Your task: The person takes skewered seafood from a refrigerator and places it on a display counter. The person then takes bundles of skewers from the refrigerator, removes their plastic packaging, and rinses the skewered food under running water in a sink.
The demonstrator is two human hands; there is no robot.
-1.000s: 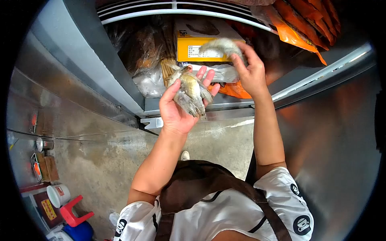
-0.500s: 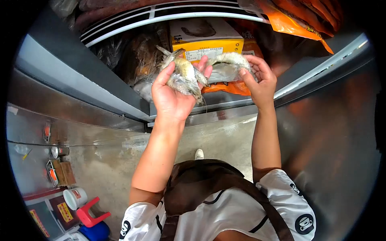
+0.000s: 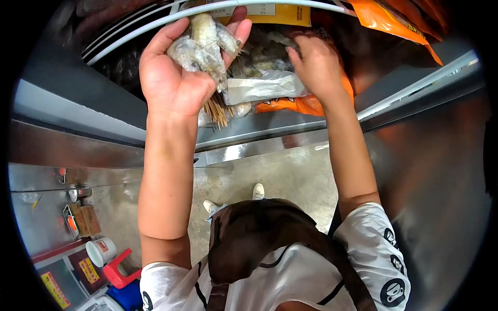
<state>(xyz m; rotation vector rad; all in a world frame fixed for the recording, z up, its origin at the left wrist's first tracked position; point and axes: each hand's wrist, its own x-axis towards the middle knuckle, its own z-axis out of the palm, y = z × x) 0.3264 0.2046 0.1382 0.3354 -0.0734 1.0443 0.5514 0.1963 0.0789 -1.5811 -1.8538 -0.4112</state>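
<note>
Several greyish, frosty shrimp (image 3: pixel 199 44) lie in my left hand (image 3: pixel 174 78), palm up with the fingers curled around them. It is raised in front of the freezer's wire shelf. My right hand (image 3: pixel 319 65) reaches down into an open pack on the level below, fingers bent around a pale shrimp (image 3: pixel 280 38); shadow partly hides the fingertips. More shrimp (image 3: pixel 270 65) sit in that pack, behind a white plastic wrapper (image 3: pixel 264 89). Thin wooden skewers (image 3: pixel 218 111) stick out below my left hand.
Above runs the white wire shelf edge (image 3: pixel 207 9), with a yellow box (image 3: pixel 290 14) behind it. Orange packaging (image 3: pixel 295 105) lies under the white wrapper, and an orange bag (image 3: pixel 386 28) overhangs at right. A red stool (image 3: pixel 120 269) and a white bucket (image 3: pixel 101 251) stand on the floor.
My left hand has moved up and left with its shrimp. My right hand has gone from holding a shrimp in front of the shelf to reaching into the pack. The skewers have come into view.
</note>
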